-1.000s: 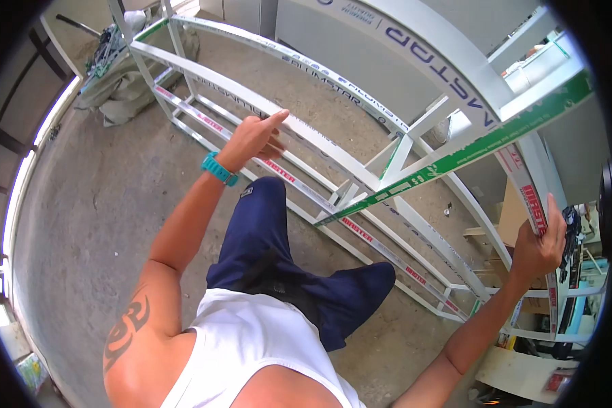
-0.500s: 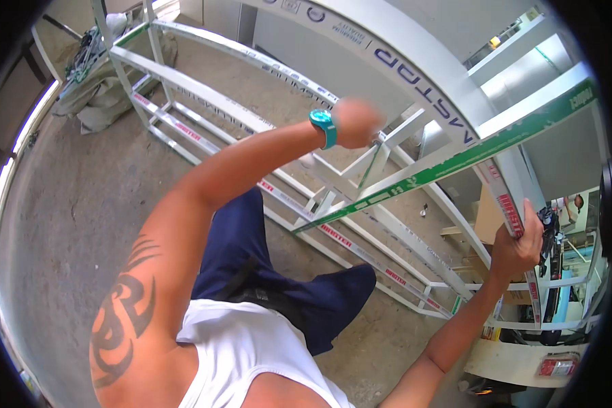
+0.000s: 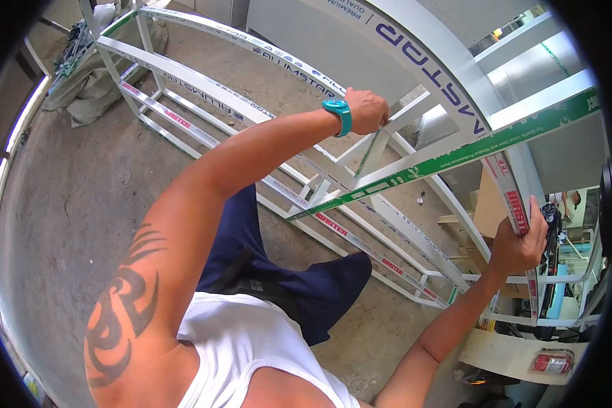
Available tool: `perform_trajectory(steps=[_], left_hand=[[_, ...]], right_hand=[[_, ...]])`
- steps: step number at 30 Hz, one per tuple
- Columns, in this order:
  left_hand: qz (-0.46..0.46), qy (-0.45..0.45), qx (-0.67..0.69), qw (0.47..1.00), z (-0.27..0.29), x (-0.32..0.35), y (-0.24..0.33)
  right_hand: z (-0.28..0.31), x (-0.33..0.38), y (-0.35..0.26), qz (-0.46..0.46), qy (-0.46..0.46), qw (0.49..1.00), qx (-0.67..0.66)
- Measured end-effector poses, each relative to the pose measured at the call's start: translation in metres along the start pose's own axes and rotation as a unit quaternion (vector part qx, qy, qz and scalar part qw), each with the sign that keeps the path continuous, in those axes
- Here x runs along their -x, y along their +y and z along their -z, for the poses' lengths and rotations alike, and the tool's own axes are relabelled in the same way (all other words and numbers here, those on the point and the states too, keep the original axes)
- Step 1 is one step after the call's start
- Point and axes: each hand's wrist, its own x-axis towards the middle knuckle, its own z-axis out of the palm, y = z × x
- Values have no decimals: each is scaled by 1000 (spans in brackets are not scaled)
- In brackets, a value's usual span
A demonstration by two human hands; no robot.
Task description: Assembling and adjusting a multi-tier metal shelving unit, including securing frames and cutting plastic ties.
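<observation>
A long white aluminium frame [image 3: 415, 165] of square bars, some covered with green or printed film, stretches across in front of me. My left hand [image 3: 366, 111], with a teal watch [image 3: 335, 106] at its wrist, is closed above a joint of the frame. The fingers curl away from view, and what they hold is hidden; a small dark bit shows beneath them. At the right, my right hand [image 3: 521, 238] wraps round the end of a white bar [image 3: 506, 183] with a red-printed film strip. That bar meets the frame close to the green-filmed bar.
Grey sheeting [image 3: 81, 95] lies heaped on the concrete floor [image 3: 81, 204] at the far left. Beyond the frame stands a large grey panel [image 3: 299, 34]. A cardboard box [image 3: 489, 211] and a cluttered rack are at the right, with a curved cream surface [image 3: 503, 357] below.
My left hand has moved slightly right and up at the joint and is less blurred. The frame has shifted a little in view. My right hand keeps its grip on the bar.
</observation>
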Motion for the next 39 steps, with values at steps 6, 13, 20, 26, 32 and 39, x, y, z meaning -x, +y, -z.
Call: perform_trajectory(steps=[6,13,20,26,32,39], left_hand=[[-4,33,-11,999,-7,-3,1],[5,26,-9,1000,-22,-9,-5],[-52,75,16,996,-37,-15,-12],[-49,72,45,995,-34,-15,-17],[-40,91,99,990,-16,-8,-18],[-13,38,47,998,-7,-5,-2]], right_hand=[[0,2,-4,-4,12,1000,12],[-1,4,-4,-4,17,1000,14],[1,2,-4,1,21,1000,12],[2,3,-5,0,21,1000,11],[4,4,-3,-2,23,999,31],[2,4,-4,-14,21,999,31]])
